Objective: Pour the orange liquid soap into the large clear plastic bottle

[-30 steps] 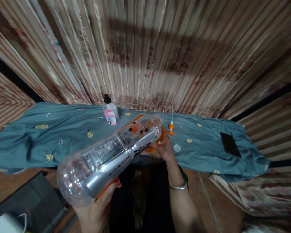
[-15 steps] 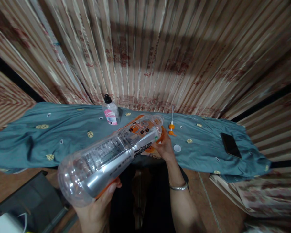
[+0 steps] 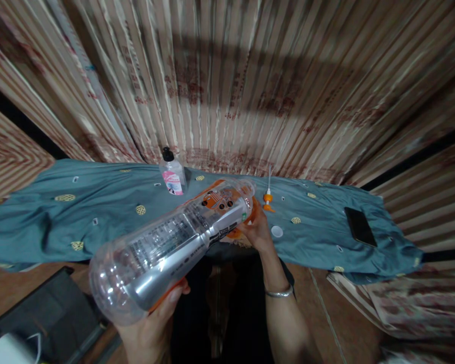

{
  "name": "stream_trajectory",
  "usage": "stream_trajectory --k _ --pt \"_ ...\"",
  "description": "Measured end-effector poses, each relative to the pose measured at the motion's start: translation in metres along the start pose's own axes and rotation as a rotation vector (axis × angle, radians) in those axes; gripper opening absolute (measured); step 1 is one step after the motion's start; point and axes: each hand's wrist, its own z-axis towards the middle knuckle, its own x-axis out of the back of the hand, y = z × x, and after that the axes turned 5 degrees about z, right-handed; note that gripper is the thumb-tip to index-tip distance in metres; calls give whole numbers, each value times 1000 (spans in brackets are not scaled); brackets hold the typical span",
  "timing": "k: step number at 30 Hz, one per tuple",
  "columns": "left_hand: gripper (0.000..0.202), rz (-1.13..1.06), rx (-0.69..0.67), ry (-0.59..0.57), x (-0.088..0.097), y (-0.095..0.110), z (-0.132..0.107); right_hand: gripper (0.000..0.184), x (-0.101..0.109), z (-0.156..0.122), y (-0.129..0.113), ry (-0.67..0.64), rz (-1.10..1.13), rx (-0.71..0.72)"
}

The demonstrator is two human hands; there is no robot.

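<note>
A large clear plastic bottle (image 3: 167, 247) with an orange and silver label lies tilted, neck pointing away from me and base towards the camera. My left hand (image 3: 151, 323) grips it from below near the base. My right hand (image 3: 255, 228) is closed on an orange thing (image 3: 250, 216) under the bottle's neck; what it is stays hidden behind the bottle. Both are held over the near edge of a surface draped in teal cloth (image 3: 98, 222).
On the cloth stand a small clear bottle with a pink label and black cap (image 3: 172, 174), an orange pump nozzle (image 3: 267, 197), a white cap (image 3: 276, 231) and a black phone (image 3: 359, 226). Pleated curtains hang behind. A dark case (image 3: 45, 313) lies lower left.
</note>
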Motion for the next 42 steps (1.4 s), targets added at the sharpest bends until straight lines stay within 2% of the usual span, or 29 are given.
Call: stream_trajectory --k 4,12,16,23,29,32,37,42 --pt "84 -10 -21 -39 0 0 -1 71 0 0 1 -16 20 5" --pt "91 -11 -10 -24 0 1 -1 70 0 0 2 -24 48 2" --pt "83 -13 -26 -41 -2 0 0 73 0 0 2 -16 35 -19" --pt "89 -3 28 16 -4 3 -2 70 -1 2 3 -5 9 0" --pt "91 26 14 42 -3 4 0 74 -1 1 3 -21 33 7" --pt "94 24 19 29 0 1 1 74 -2 0 1 -23 59 11" --pt "94 5 -44 -84 11 -8 3 73 -2 0 2 -30 42 -2" --pt "100 -15 9 -64 17 -12 5 74 -2 -1 5 0 16 -19"
